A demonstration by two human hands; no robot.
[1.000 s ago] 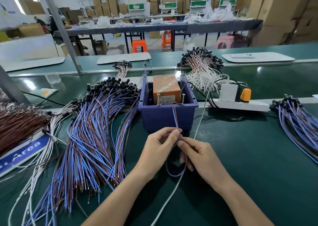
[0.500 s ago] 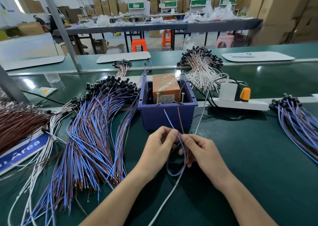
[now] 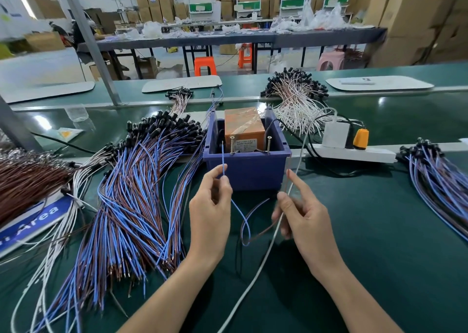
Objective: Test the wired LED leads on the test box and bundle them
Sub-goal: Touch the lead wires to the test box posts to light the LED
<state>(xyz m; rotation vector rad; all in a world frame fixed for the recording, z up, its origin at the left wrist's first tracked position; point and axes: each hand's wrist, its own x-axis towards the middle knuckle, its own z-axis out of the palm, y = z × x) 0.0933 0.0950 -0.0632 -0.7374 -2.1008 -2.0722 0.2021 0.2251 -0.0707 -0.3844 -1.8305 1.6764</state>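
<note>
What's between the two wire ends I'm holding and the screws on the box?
Nothing visible blocks the blue wire in the left hand; its tip is beside the left screw. The brown wire in the right hand must rise over the bin rim.

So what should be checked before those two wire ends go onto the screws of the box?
1. Blue wire in the left hand grip: ok, pinched.
2. Brown wire in the right hand grip: ok, though blurred.
3. The two wire ends kept apart: ok.
4. Blue tip on the left screw: not ok, it stands just beside it.
5. Brown tip on the right screw: not ok, it is off by the blue bin corner.
6. LED lighting: cannot tell, the LED end is not visible.
</note>
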